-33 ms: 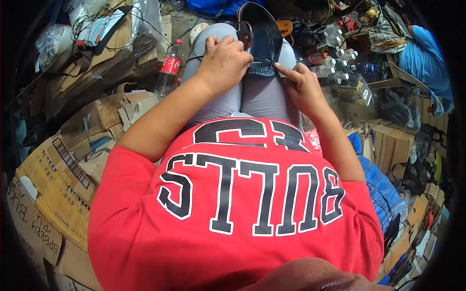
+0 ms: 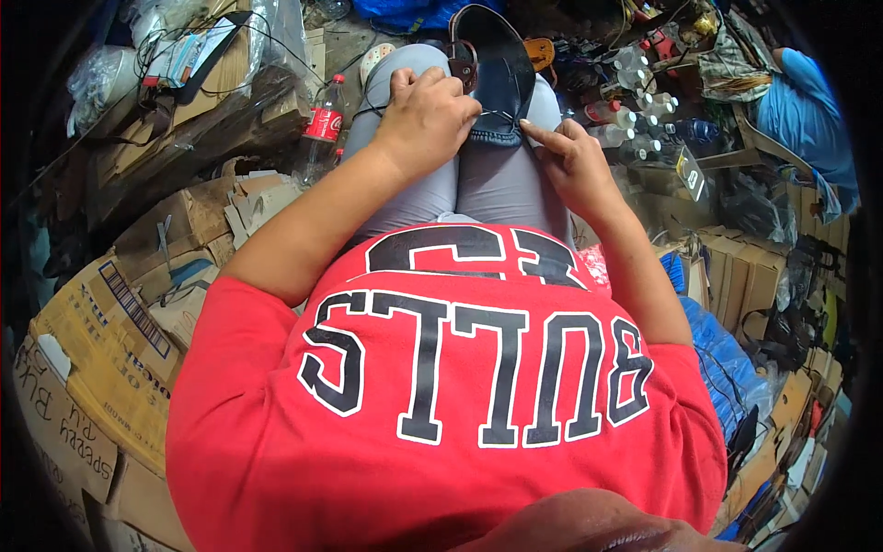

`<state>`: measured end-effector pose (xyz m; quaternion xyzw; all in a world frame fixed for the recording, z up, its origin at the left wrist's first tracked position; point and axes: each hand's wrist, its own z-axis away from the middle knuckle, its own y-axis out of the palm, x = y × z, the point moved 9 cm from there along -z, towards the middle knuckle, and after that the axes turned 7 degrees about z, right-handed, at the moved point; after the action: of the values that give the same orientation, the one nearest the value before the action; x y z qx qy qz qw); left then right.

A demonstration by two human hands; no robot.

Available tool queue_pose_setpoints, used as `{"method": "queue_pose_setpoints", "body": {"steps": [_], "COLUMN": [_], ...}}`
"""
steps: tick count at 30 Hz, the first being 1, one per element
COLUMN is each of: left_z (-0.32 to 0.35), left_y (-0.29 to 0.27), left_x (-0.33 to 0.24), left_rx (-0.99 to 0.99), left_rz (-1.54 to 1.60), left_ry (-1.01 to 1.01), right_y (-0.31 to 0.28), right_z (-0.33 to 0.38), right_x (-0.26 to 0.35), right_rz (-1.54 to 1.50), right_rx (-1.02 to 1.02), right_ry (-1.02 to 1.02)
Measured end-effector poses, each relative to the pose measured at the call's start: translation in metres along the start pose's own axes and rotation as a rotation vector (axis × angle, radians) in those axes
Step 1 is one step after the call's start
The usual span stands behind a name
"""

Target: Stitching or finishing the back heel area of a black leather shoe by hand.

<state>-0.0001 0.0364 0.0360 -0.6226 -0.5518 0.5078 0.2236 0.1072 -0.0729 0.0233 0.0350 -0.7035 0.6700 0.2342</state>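
The dark blue shoe (image 2: 501, 78) is carried on the person's lap (image 2: 460, 184), across grey-trousered thighs. The floor (image 2: 354, 46) around is covered: flattened cardboard boxes (image 2: 110, 340) are spread at the left, a plastic soda bottle with a red label (image 2: 322, 124) is stood beside the left thigh, and small white-capped bottles (image 2: 635, 115) are clustered at the right.

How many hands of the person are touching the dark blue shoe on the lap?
2. The left hand presses on the near left edge of the dark blue shoe; the right hand touches its near right edge with fingertips.
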Motion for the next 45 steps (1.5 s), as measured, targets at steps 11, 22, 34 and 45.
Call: {"method": "queue_pose_setpoints", "body": {"steps": [11, 22, 34, 45], "left_z": [-0.009, -0.013, -0.018, -0.032], "left_y": [0.004, 0.013, 0.023, 0.035], "left_x": [0.009, 0.010, 0.011, 0.013], "left_rx": [-0.009, 0.038, 0.124, 0.199], "left_rz": [0.333, 0.255, 0.246, 0.340], "left_ry": [-0.010, -0.050, -0.110, 0.061], "right_y": [0.007, 0.013, 0.015, 0.016], "right_z": [-0.022, -0.033, -0.033, -0.038], "right_x": [-0.033, -0.042, -0.047, -0.040], "right_rz": [-0.374, -0.513, -0.546, -0.486], "right_rx": [0.188, 0.245, 0.271, 0.300], "right_ry": [0.078, 0.103, 0.121, 0.020]}}
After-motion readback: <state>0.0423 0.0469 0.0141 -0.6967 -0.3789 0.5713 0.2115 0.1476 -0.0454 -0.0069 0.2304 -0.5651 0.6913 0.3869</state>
